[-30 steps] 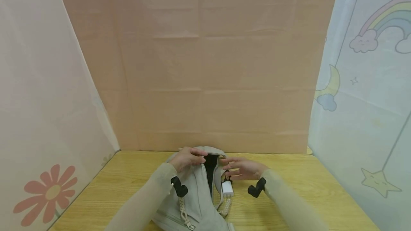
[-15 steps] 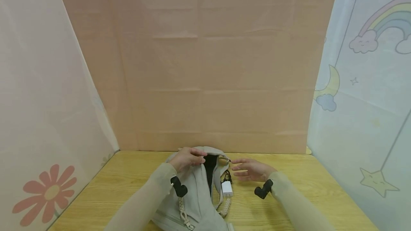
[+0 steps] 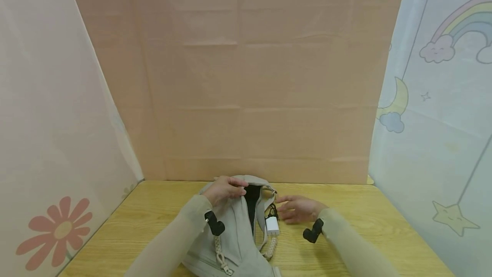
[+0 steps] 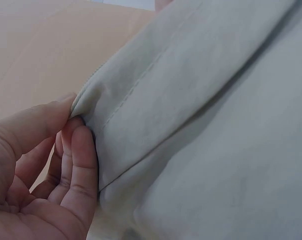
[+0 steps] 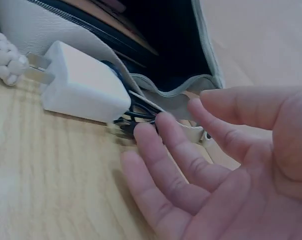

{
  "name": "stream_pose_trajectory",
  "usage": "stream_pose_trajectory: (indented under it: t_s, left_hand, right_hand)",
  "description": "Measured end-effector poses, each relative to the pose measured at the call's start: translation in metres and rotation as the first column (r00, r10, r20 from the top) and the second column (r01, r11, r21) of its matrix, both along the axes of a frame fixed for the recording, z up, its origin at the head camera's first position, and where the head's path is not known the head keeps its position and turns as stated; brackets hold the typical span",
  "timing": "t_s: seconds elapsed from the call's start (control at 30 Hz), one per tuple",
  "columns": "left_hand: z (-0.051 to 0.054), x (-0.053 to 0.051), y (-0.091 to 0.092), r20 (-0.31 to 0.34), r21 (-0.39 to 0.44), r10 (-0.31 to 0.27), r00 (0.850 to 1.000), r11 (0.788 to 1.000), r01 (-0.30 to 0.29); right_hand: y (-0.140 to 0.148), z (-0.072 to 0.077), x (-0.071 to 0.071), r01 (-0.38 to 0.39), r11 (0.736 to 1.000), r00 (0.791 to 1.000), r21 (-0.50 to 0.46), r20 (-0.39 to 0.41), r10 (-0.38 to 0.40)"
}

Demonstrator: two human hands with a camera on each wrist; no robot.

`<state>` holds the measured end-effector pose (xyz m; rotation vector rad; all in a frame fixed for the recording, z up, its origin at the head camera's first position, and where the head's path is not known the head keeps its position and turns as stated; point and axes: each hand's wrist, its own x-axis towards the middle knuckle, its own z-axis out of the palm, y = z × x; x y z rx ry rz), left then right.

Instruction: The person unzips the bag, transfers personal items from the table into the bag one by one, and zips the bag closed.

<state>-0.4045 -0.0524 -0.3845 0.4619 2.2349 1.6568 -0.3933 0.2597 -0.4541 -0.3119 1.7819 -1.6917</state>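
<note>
A light grey fabric bag (image 3: 230, 238) lies on the table with its zipped opening spread, showing a dark inside (image 5: 166, 35). My left hand (image 3: 224, 190) pinches the zipper edge of the opening between thumb and fingers, plain in the left wrist view. Right of the bag lies a white charger plug (image 5: 86, 82) with two metal prongs. A bundled black cable (image 5: 138, 112) sits behind it, against the bag. My right hand (image 3: 300, 209) is beside the cable, fingers loosely bent and holding nothing; whether the fingertips touch the cable I cannot tell.
A braided cream cord (image 3: 270, 247) lies by the charger's prongs, and another braided cord (image 3: 220, 253) hangs on the bag's front. The wooden table (image 3: 346, 225) ends at a tan backdrop (image 3: 246, 97), with printed cloths on both sides.
My right hand has drawn away from the bag's opening to the right, then lowered slightly beside the charger and cable. The left hand and bag stay put.
</note>
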Motion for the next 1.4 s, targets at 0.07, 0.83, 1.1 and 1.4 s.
stream_pose_trajectory:
  t_s: [0.07,0.83,1.1,1.4]
  left_hand:
    - [0.0,0.0,0.0,0.003,0.002,-0.002,1.0,1.0,0.002]
    - [-0.002,-0.002,0.001,-0.005,0.006,0.016,1.0,1.0,-0.016]
    - [-0.006,-0.004,0.0,-0.008,-0.008,0.014,1.0,1.0,-0.014]
    - [-0.005,-0.007,-0.002,-0.011,-0.012,0.007,1.0,1.0,-0.007]
  right_hand:
    - [-0.002,-0.001,0.001,0.006,1.0,1.0,0.024,-0.008,-0.006]
    - [-0.044,0.017,0.02,-0.006,0.93,0.978,0.368,-0.191,0.082]
    - [-0.049,0.015,0.018,0.02,0.92,0.976,0.392,-0.207,0.067]
    - [-0.055,0.016,0.018,0.06,0.89,0.979,0.452,-0.2,0.036]
